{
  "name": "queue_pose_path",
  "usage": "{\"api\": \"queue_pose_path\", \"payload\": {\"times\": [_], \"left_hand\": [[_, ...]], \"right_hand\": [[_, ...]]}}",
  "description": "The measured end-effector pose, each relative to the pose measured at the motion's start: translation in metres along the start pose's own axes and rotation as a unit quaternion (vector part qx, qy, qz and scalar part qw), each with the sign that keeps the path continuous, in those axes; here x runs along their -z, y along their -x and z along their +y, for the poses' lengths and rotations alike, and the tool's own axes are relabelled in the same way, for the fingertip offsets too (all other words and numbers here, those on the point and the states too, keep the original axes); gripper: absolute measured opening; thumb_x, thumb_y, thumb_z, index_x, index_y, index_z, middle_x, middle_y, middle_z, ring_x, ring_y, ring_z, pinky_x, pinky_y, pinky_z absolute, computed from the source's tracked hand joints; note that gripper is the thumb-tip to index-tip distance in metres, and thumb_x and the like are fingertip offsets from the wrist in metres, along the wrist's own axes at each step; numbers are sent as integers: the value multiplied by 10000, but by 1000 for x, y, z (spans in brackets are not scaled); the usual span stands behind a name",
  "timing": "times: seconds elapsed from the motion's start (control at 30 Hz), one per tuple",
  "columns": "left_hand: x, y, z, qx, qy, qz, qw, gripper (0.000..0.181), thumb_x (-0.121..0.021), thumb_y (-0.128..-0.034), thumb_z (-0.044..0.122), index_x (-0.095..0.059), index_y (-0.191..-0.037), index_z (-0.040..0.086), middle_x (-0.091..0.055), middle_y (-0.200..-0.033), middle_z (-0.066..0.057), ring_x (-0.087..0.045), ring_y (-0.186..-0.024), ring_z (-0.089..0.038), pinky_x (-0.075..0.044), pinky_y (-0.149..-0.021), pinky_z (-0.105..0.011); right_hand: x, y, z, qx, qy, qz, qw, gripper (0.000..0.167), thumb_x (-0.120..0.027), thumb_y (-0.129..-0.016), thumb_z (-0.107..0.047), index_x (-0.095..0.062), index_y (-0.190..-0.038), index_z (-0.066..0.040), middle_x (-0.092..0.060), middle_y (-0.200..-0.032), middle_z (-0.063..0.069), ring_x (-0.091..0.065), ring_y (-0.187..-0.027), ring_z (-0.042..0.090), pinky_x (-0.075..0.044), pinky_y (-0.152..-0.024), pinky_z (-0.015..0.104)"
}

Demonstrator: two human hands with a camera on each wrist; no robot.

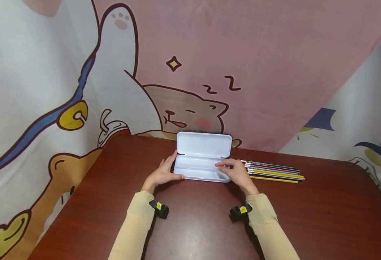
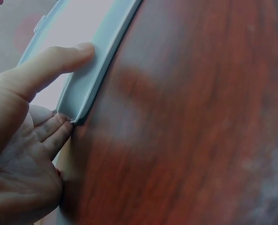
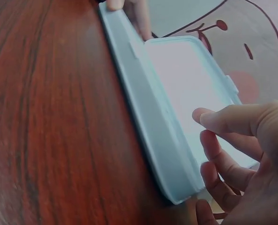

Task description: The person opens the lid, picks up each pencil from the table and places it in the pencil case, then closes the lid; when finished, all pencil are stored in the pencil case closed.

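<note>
A white pencil case (image 1: 197,161) lies on the table with its lid (image 1: 204,144) raised at the back. A divider runs along its inside, and no pencils show in it. My left hand (image 1: 162,174) holds the case's left end, the thumb (image 2: 64,61) at the front wall and the other fingers at the end. Over the right end hovers my right hand (image 1: 237,172), its fingers loosely bent. In the right wrist view, nothing is between the right thumb and fingers (image 3: 218,176). To the right of that hand lie several pencils (image 1: 275,172) side by side, some of their ends hidden behind it.
The dark reddish-brown table (image 1: 190,220) extends around the case. Close behind the lid hangs a cartoon-printed cloth (image 1: 275,72). Each wrist carries a black strapped camera, on the left (image 1: 159,208) and on the right (image 1: 240,211).
</note>
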State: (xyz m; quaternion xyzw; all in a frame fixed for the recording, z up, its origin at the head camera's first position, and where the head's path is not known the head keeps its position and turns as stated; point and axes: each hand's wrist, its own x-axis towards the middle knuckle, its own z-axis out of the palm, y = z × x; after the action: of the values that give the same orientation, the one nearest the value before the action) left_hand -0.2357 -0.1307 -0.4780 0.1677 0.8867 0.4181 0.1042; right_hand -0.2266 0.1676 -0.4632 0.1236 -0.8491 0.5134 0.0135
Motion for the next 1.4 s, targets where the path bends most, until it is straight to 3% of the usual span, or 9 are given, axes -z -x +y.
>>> {"api": "queue_pose_path", "payload": {"times": [0.13, 0.47, 0.57, 0.63, 0.7, 0.83, 1.03, 1.23, 1.4], "left_hand": [[1, 0, 1, 10, -31, 22, 10000, 1076, -791, -771, 280, -85, -1540, 20, -204, -1557, -207, -121, -1437, -353, 28, -1137, -499], [1, -1, 2, 51, -70, -76, 9999, 1068, -783, -777, 279, -81, -1542, 25, -205, -1560, -194, -126, -1440, -327, 28, -1136, -503], [2, -2, 2, 17, -18, -103, 9999, 1061, -781, -779, 263, -84, -1544, 31, -207, -1563, -185, -130, -1441, -316, 32, -1134, -507], [2, -2, 2, 12, 48, -103, 9999, 1050, -783, -776, 248, -101, -1546, 40, -219, -1560, -182, -134, -1440, -313, 34, -1134, -504], [2, -2, 2, -13, 128, -74, 9999, 1026, -784, -771, 230, -136, -1546, 46, -243, -1550, -185, -151, -1436, -313, 34, -1134, -504], [2, -2, 2, -61, 219, 8, 9997, 966, -795, -758, 215, -232, -1524, 43, -297, -1521, -186, -205, -1420, -313, 21, -1137, -501], [1, -1, 2, -46, 268, 14, 9996, 937, -812, -757, 226, -274, -1502, 42, -317, -1513, -170, -231, -1413, -302, 12, -1140, -496], [1, -1, 2, -109, 290, 67, 9995, 917, -814, -754, 231, -297, -1486, 34, -341, -1499, -167, -250, -1405, -302, 10, -1137, -511], [1, 0, 2, -100, 189, 101, 9997, 916, -814, -755, 237, -299, -1483, 27, -348, -1496, -167, -254, -1405, -301, 11, -1135, -516]], "right_hand": [[7, 5, -2, -164, -190, -39, 9997, 137, -688, -872, -32, -751, -988, 3, -681, -1018, 142, -568, -945, 252, -424, -773, 332], [35, 21, -2, -411, -215, -111, 9989, 183, -671, -897, -69, -725, -1051, 15, -663, -1075, 162, -556, -1012, 293, -420, -871, 415], [44, 26, -3, -530, -272, -95, 9982, 211, -673, -898, -82, -711, -1072, 31, -646, -1129, 199, -510, -1140, 350, -378, -962, 504], [51, 29, -1, -572, -258, -104, 9980, 224, -668, -903, -86, -701, -1083, 43, -633, -1157, 210, -496, -1157, 365, -390, -954, 512], [57, 31, 7, -584, -174, -94, 9981, 230, -669, -906, -103, -702, -1088, 34, -631, -1170, 200, -496, -1157, 351, -411, -937, 484], [69, 37, 17, -667, 108, -81, 9977, 226, -668, -909, -115, -704, -1090, 15, -654, -1117, 157, -537, -1013, 265, -438, -810, 335], [87, 50, 25, -896, 456, -95, 9949, 259, -678, -910, -150, -698, -1114, 8, -654, -1116, 158, -521, -960, 217, -408, -764, 286], [102, 59, 32, -602, 753, 45, 9953, 241, -685, -905, -135, -707, -1107, -5, -666, -1113, 150, -556, -1007, 147, -421, -795, 208], [112, 64, 36, -410, 1077, 96, 9933, 235, -690, -898, -110, -699, -1109, -6, -663, -1115, 154, -579, -950, 68, -452, -733, 196]]}}
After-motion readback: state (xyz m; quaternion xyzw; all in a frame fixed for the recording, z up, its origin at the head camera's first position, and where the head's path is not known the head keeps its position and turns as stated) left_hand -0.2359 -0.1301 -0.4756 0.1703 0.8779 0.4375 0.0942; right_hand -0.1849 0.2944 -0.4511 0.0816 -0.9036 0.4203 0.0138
